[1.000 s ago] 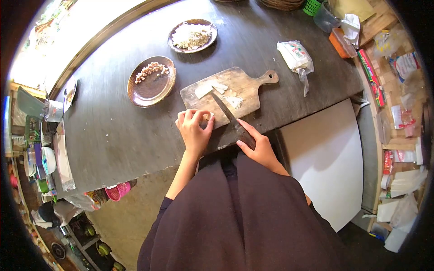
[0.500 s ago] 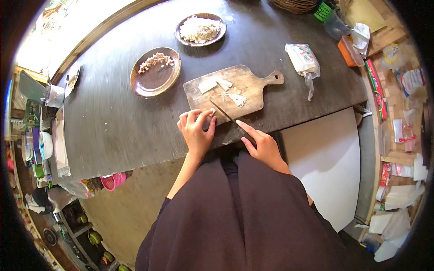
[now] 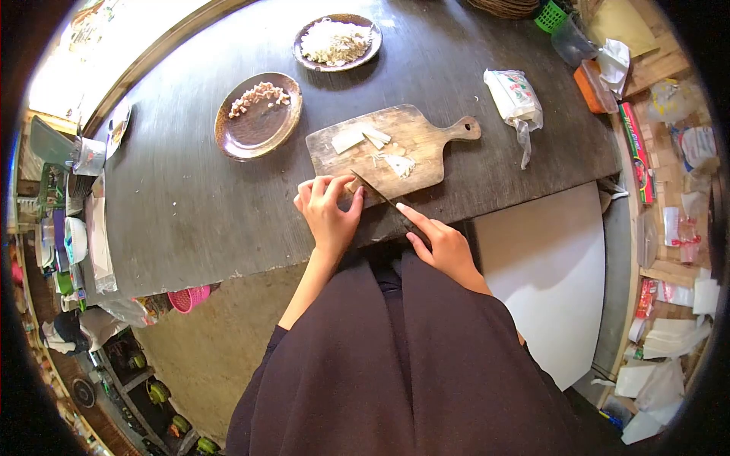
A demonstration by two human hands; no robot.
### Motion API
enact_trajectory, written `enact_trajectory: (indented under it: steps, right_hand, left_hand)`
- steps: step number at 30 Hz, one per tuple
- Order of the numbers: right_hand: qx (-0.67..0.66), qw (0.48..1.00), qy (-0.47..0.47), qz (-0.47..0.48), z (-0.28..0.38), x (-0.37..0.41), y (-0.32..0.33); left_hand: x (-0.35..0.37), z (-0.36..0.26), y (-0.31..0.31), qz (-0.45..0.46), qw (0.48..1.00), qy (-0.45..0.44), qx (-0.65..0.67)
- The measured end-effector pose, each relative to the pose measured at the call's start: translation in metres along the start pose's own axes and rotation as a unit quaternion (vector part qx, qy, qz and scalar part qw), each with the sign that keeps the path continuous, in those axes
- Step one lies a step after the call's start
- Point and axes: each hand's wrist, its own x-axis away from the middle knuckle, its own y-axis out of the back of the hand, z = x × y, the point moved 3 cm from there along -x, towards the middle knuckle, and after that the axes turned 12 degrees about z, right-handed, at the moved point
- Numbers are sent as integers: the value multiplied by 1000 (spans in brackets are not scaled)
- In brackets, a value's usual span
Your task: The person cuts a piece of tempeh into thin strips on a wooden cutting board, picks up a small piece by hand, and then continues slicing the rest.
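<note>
A wooden cutting board (image 3: pixel 426 152) lies near the table's front edge, its handle pointing right. My left hand (image 3: pixel 331 216) grips a small pale piece (image 3: pixel 353 185) with bent fingers at the board's lower left corner. In my right hand (image 3: pixel 445 247) is a knife (image 3: pixel 379 193), index finger stretched along it, its tip beside that piece. Several white strips (image 3: pixel 348 140) and a small heap of thin white slivers (image 3: pixel 399 164) rest on the board. Beyond it stand a brown plate (image 3: pixel 255 137) with small pinkish-brown pieces and another plate (image 3: pixel 334 68) heaped with white shreds.
On the dark table (image 3: pixel 228 213), a white plastic package (image 3: pixel 515 99) lies right of the board. An orange container (image 3: pixel 595 86) and a green basket (image 3: pixel 549 17) stand at the back right. A pink basket (image 3: pixel 188 299) is below the table's front edge.
The small piece and the fingertips of my left hand have shifted slightly up and left on the board. My right hand keeps hold of the knife. The camera view has moved slightly.
</note>
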Motion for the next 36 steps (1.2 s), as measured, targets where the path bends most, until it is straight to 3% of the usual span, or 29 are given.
enact_trajectory:
  steps: [8, 10, 13, 19, 29, 36]
  right_hand:
    - [28, 1000, 5, -1, 3, -1, 1]
    - [24, 997, -42, 52, 9, -1, 4]
    - [48, 999, 1, 4, 8, -1, 1]
    - [-2, 1000, -23, 16, 17, -1, 9]
    - [41, 997, -47, 44, 19, 3, -3]
    - [126, 991, -16, -42, 12, 3, -10]
  left_hand:
    - [3, 4, -2, -6, 1000, 5, 23]
    - [2, 3, -1, -6, 1000, 4, 20]
    - [2, 4, -1, -6, 1000, 3, 17]
    - [2, 3, -1, -11, 1000, 9, 22]
    - [1, 3, -4, -20, 1000, -9, 0]
    - [1, 2, -3, -17, 1000, -19, -9]
